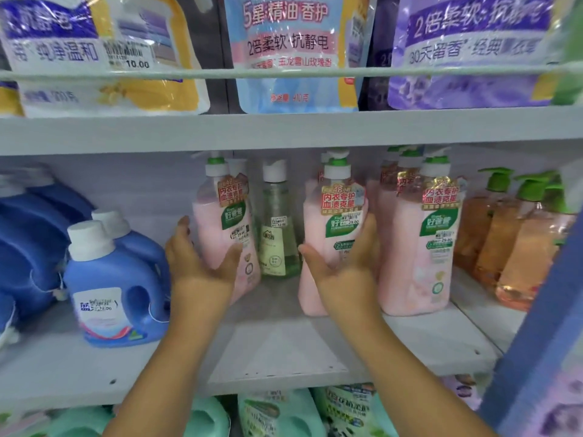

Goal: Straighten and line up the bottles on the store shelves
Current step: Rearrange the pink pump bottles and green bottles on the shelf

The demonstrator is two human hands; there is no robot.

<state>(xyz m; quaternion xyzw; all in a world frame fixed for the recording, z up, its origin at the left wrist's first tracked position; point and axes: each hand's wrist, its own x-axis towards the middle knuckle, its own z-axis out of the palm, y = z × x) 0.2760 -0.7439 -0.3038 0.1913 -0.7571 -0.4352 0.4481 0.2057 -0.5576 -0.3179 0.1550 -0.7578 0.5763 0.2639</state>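
While both hands reach onto the middle grey shelf (284,348), each grips one pink translucent plastic pump bottle with a white collar and green pump base. The left hand (202,263) wraps the lower body of the left pink pump bottle (220,222), fingers behind its left side and thumb across its front. The right hand (344,266) holds the centre pink pump bottle (334,222), thumb at the bottle's left edge and fingers curled round its right side. Both bottles stand upright, set well back from the shelf's front edge.

Each pink bottle carries a red and gold sticker reading "48小时", "内衣专护" and "血渍克星", above a green label reading "好爸爸". A price tag on each reads 29.00.

Between the two held bottles stands a clear, pale green slim bottle with a white flip cap (277,225), tagged 12.00. To the right stand more pink pump bottles (422,247), then orange translucent pump bottles with green pumps (511,241). To the left stand blue handled detergent jugs with white caps (113,279), the front one tagged 12.00.

On the upper shelf, a pink and blue refill pouch (290,52) reads "5星精油香护" and "2倍柔软 抗静电". A purple refill pouch (473,48) reads "2倍柔软" and "30天留香". A white, blue and yellow refill pouch (94,52) reads "纯净温和", priced 10.00.
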